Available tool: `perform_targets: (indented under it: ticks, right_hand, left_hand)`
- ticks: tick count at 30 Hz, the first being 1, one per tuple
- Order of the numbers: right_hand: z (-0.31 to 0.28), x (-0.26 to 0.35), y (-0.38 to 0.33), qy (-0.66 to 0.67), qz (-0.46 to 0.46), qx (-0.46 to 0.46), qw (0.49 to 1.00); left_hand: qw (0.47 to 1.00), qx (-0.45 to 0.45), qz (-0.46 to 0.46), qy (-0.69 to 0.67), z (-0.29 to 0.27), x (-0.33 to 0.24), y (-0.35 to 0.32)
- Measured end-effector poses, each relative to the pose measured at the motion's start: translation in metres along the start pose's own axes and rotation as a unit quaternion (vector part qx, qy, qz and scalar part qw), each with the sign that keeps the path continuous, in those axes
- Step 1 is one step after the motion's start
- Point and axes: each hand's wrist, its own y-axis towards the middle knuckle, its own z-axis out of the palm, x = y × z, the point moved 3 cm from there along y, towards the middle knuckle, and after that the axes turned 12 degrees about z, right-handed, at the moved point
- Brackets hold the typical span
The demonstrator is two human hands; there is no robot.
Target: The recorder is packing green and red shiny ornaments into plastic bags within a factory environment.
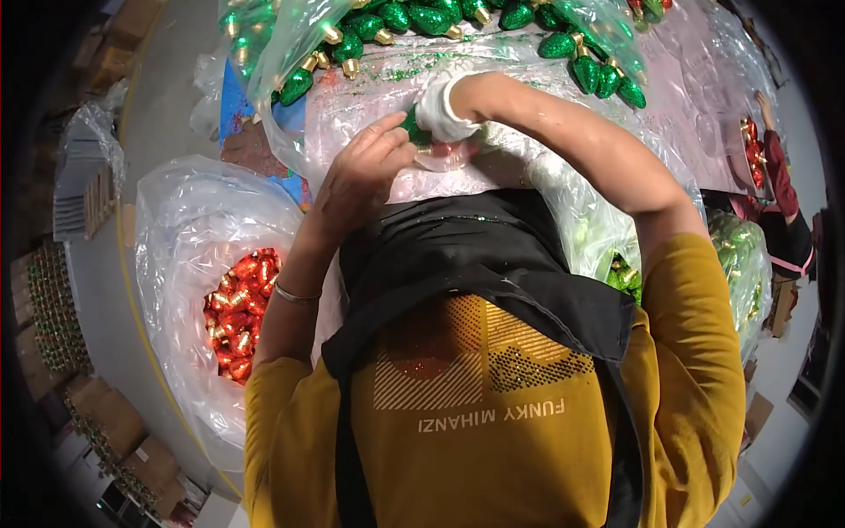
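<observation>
A green glittery bulb ornament [415, 128] is between my two hands, above the pink-white sheet on the table. The bare fingers of my left hand [368, 165] pinch its left end. My right hand [437, 107], in a white glove, closes over its other side and hides much of it. Just below the gloved hand sits a small, round, clear item with red in it [447, 154], whose kind I cannot make out. Green bulb ornaments with gold caps [431, 21] lie along the far side of the table, partly under clear plastic.
At my left stands a clear plastic bag [176, 238] of red bulb ornaments [239, 312]. Another clear bag [581, 211] with green ornaments [623, 277] hangs at my right. A co-worker's sleeve [779, 176] shows at far right, near red ornaments. Cardboard boxes [114, 414] stand at lower left.
</observation>
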Motion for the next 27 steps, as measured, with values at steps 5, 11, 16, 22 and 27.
perform_targets:
  ticks: [5,11,16,22,27]
  right_hand:
    - [-0.008,-0.005,-0.001,0.031,0.011,0.001,0.999]
    - [0.012,-0.031,0.037,-0.048,0.041,-0.025,0.998]
    - [0.000,-0.027,0.022,0.027,0.065,0.023,0.997]
    - [0.011,-0.028,0.026,0.020,0.068,0.060,0.996]
    - [0.025,-0.039,0.024,-0.042,0.038,0.047,0.997]
  left_hand:
    - [1.000,-0.001,0.004,0.005,-0.004,0.005,0.001]
    - [0.998,-0.012,0.027,0.054,-0.006,0.012,0.001]
    - [1.000,-0.009,-0.006,0.009,-0.006,0.012,-0.006]
    - [1.000,0.027,0.001,0.003,-0.005,0.010,0.001]
    - [1.000,0.007,-0.005,-0.019,0.004,0.012,0.003]
